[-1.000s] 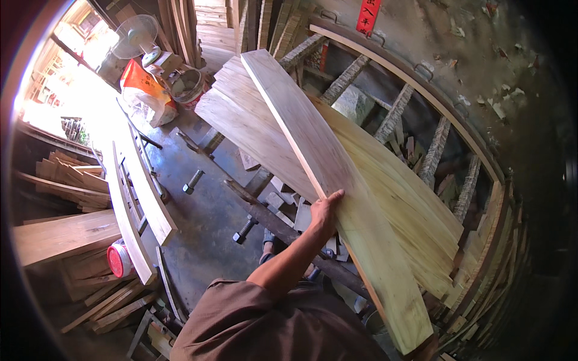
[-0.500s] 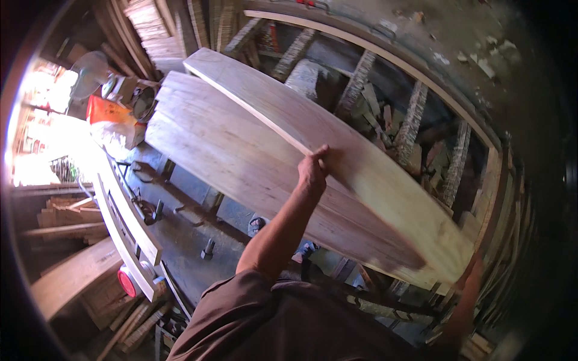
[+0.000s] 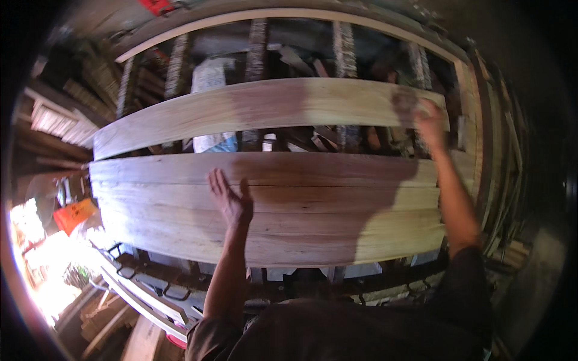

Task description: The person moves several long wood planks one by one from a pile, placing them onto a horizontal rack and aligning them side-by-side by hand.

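A long, slightly curved wooden board (image 3: 198,114) stretches across the crossbars on the far side, with a narrow gap before the wide row of boards (image 3: 289,210) lying edge to edge nearer to me. My right hand (image 3: 430,123) is at the right end of the far board, its fingers curled at the near edge; their undersides are hidden. Over the left-middle of the nearer boards is my left hand (image 3: 232,198), open with fingers and thumb apart and nothing in it. Dark shadows fall across both wood surfaces.
The rack has a pale wooden rail (image 3: 289,13) at the back and rough crossbars (image 3: 257,51). Offcuts and a white sack (image 3: 209,75) show between them. Stacked planks (image 3: 509,156) line the right side. Long pale strips (image 3: 141,295) lie at lower left.
My left hand has let go of the curved board and moved over the nearer boards. The curved board now lies farther away, parted from them by a gap. The view has turned.
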